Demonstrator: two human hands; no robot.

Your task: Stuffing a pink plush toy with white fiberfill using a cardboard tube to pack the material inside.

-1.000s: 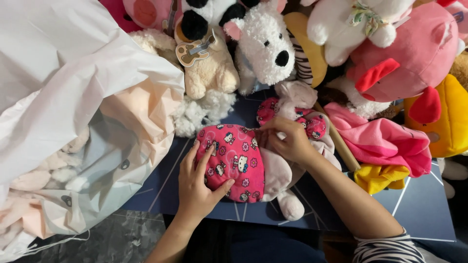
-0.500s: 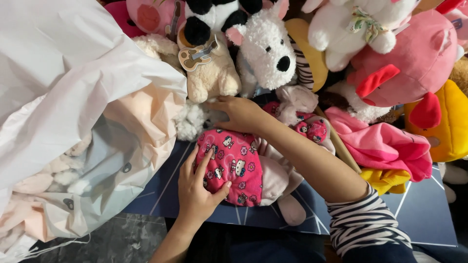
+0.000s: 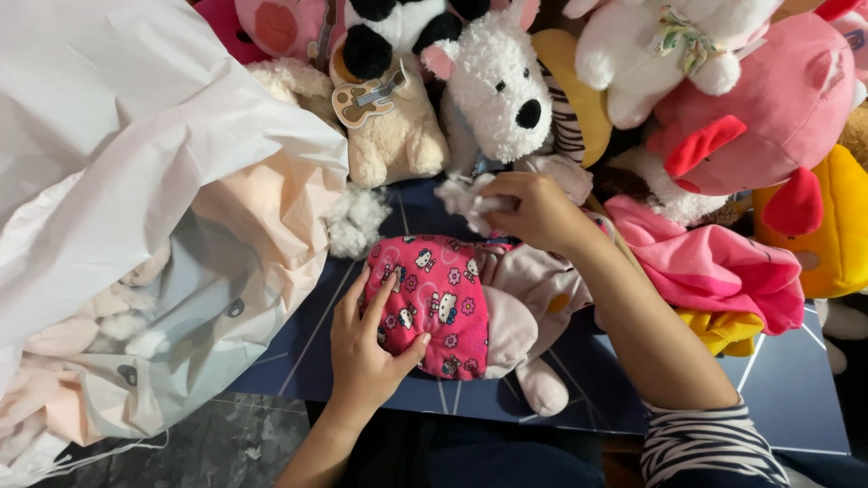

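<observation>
A pale pink plush toy [image 3: 533, 289] in a bright pink patterned garment [image 3: 429, 294] lies on a dark blue board [image 3: 778, 389]. My left hand [image 3: 366, 348] presses flat on the garment's near left side, fingers spread. My right hand [image 3: 533, 208] is raised just beyond the toy and pinches a tuft of white stuffing [image 3: 466, 194]. More white stuffing [image 3: 357, 221] lies loose on the board beside the toy.
A big crumpled white plastic bag [image 3: 136, 181] full of stuffing fills the left side. Several plush toys crowd the far edge: a white dog [image 3: 493, 90], a beige bear [image 3: 389, 131], a pink one [image 3: 759, 117], a yellow one [image 3: 832, 235]. Grey marble floor shows below.
My right hand left the toy's body, reached toward the loose stuffing at the far left, and now holds a white tuft above the toy. My left hand stayed on the garment.
</observation>
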